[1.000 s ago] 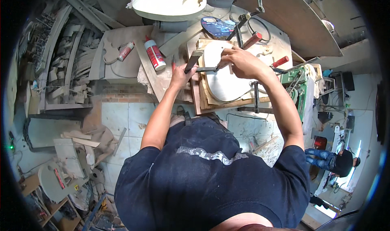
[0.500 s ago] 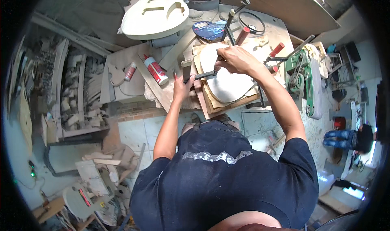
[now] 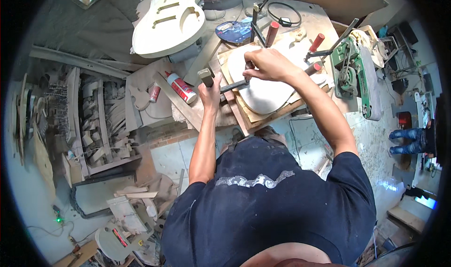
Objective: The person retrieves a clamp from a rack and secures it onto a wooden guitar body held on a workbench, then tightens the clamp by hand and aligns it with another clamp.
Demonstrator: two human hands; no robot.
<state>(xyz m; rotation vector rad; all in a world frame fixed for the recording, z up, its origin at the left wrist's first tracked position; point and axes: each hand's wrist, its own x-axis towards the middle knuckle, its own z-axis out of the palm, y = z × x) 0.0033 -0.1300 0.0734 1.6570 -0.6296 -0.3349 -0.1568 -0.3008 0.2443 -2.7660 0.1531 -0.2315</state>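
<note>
A pale, guitar-shaped body [image 3: 263,99] lies on a stack of wooden boards [image 3: 244,121] at the bench edge. My left hand [image 3: 210,97] is closed round the bar end of a dark bar clamp [image 3: 233,85], left of the stack. The clamp's arm reaches over the pale body. There my right hand [image 3: 272,66] grips the clamp's upright screw end, fingers curled round it. Further clamps stand on the far and right sides, showing a red handle [image 3: 272,34], a second red handle [image 3: 317,42] and a third red handle [image 3: 313,68].
A white-and-red glue bottle [image 3: 181,88] and a smaller bottle [image 3: 154,93] lie left on the bench. A routed guitar body [image 3: 165,31] sits at the back left. A green belt sander [image 3: 348,76] stands right. Wood scraps fill a rack [image 3: 96,121]. Another person [image 3: 408,140] stands far right.
My left hand has turned on the clamp, whose blocky end now tilts out above my fist. My right hand keeps its grip at the screw end. The whole view has shifted slightly.
</note>
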